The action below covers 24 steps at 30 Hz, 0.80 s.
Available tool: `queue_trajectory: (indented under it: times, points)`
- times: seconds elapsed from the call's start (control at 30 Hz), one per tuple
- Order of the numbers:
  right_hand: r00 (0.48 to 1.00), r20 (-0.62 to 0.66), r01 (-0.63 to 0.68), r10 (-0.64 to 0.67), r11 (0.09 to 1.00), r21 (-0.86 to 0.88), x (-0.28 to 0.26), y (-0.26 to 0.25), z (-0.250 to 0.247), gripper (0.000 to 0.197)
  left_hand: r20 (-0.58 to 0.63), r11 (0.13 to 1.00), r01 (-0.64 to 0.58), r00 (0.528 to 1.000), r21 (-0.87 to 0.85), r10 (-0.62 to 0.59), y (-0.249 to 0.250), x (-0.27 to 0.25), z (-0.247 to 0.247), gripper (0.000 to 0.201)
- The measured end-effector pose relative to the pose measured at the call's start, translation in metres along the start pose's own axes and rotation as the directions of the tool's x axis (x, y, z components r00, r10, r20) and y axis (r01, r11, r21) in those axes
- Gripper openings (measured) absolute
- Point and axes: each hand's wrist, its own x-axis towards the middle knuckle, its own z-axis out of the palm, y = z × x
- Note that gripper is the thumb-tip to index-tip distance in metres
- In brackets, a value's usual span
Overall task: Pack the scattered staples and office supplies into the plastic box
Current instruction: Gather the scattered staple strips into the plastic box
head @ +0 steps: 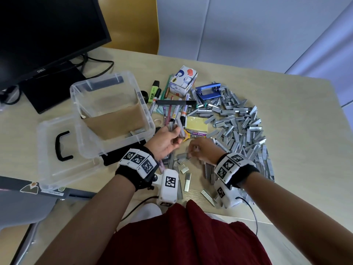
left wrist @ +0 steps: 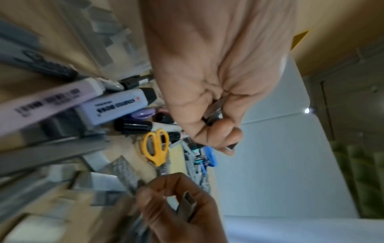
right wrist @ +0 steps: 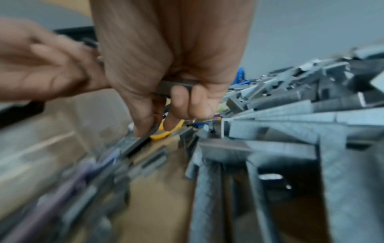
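A clear plastic box [head: 91,88] with a brown paper liner stands open left of centre, a few staple strips inside. My left hand [head: 176,137] is raised beside its near right corner and grips a bundle of grey staple strips [head: 179,129], seen in the left wrist view as a strip [left wrist: 214,108] in the curled fingers. My right hand [head: 193,150] is low over loose strips [head: 184,169] and holds a staple strip [right wrist: 176,85] in its curled fingers, thumb down on another strip [right wrist: 141,141]. A big staple pile [head: 238,127] spreads to the right.
The box lid [head: 63,150] with a black handle lies left of the box. Markers, highlighters [head: 152,92], yellow scissors [left wrist: 155,148], sticky notes [head: 196,125], a blue hole punch [head: 209,90] and a small carton [head: 183,82] lie behind my hands. A monitor [head: 44,33] stands far left.
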Motion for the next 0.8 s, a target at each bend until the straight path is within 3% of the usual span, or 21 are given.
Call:
queue_trajectory:
  times: [0.07, 0.13, 0.23, 0.33, 0.4, 0.5, 0.57, 0.6, 0.7, 0.73, 0.8]
  points:
    - [0.995, -0.041, -0.076, 0.086, 0.975, 0.208, 0.001, 0.0, -0.01, 0.009, 0.029, 0.997, -0.009, 1.0, -0.076, 0.011, 0.008, -0.004, 0.001, 0.019]
    - [0.992, -0.031, -0.092, 0.121, 0.874, 0.477, 0.005, -0.004, -0.021, 0.013, 0.084, 0.989, -0.029, 0.996, -0.143, 0.041, 0.019, -0.01, 0.001, 0.018]
    - [0.986, -0.027, -0.065, 0.165, 0.525, 0.849, 0.017, -0.02, -0.035, 0.025, 0.143, 0.975, -0.057, 0.986, -0.216, 0.089, 0.04, -0.017, -0.004, 0.025]
    - [0.985, -0.007, -0.025, 0.171, 0.189, 0.982, 0.028, -0.046, -0.05, 0.026, 0.146, 0.974, -0.119, 0.978, -0.191, 0.148, 0.067, -0.027, -0.018, 0.021]
    - [0.992, 0.039, -0.041, 0.121, 0.016, 0.999, 0.034, -0.063, -0.056, 0.017, 0.065, 0.982, -0.168, 0.983, -0.084, 0.174, 0.085, -0.036, -0.032, 0.023]
    - [0.992, 0.121, -0.119, 0.042, -0.054, 0.991, 0.043, -0.089, -0.062, 0.008, -0.05, 0.939, -0.235, 0.966, 0.25, 0.255, 0.106, -0.051, -0.054, 0.025]
    - [0.986, 0.165, -0.164, 0.009, -0.04, 0.986, 0.05, -0.107, -0.063, 0.007, -0.107, 0.817, -0.182, 0.953, 0.548, 0.284, 0.114, -0.056, -0.068, 0.022]
    - [0.983, 0.182, -0.182, 0.003, -0.023, 0.983, 0.053, -0.116, -0.063, 0.006, -0.125, 0.715, -0.13, 0.948, 0.687, 0.292, 0.116, -0.057, -0.073, 0.021]
    - [0.977, 0.214, -0.214, 0.013, 0.049, 0.975, 0.063, -0.139, -0.06, 0.021, -0.109, 0.27, 0.05, 0.972, 0.961, 0.207, 0.118, -0.056, -0.086, 0.02]
    - [0.976, 0.216, -0.217, 0.019, 0.084, 0.973, 0.066, -0.145, -0.058, 0.024, -0.101, 0.114, 0.086, 0.985, 0.99, 0.136, 0.117, -0.057, -0.088, 0.015]
    - [0.979, 0.202, -0.206, 0.04, 0.194, 0.959, 0.07, -0.158, -0.056, 0.024, -0.117, -0.114, 0.115, 0.993, 0.987, -0.015, 0.114, -0.054, -0.093, 0.028]
